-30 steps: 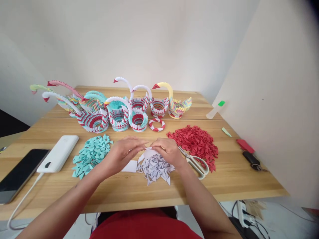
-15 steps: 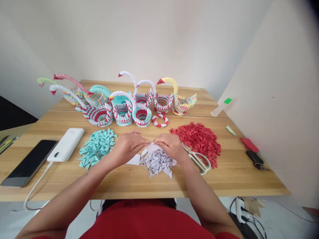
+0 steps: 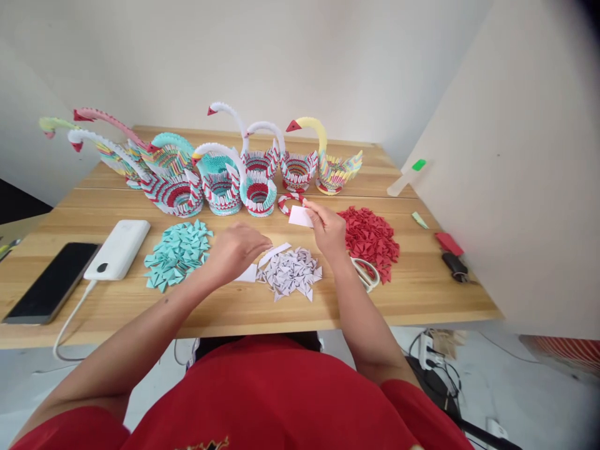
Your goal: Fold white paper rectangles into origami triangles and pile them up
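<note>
The right hand (image 3: 330, 232) pinched a white paper rectangle (image 3: 299, 216) by one end, overlapping the red-and-white ring (image 3: 283, 202) in view; a light grip probably best avoided creases. The left hand (image 3: 238, 247), fingers together, was near a white paper strip (image 3: 274, 252); its hold couldn't be told.

The right fingers (image 3: 319, 213) grip a white paper (image 3: 300, 216), a red pile (image 3: 372, 240) just to their right; left of the left fingers (image 3: 255, 239) lie teal pieces (image 3: 177, 253), and beyond all these fingers paper swans (image 3: 224, 201) stand on the bench (image 3: 281, 317)
</note>
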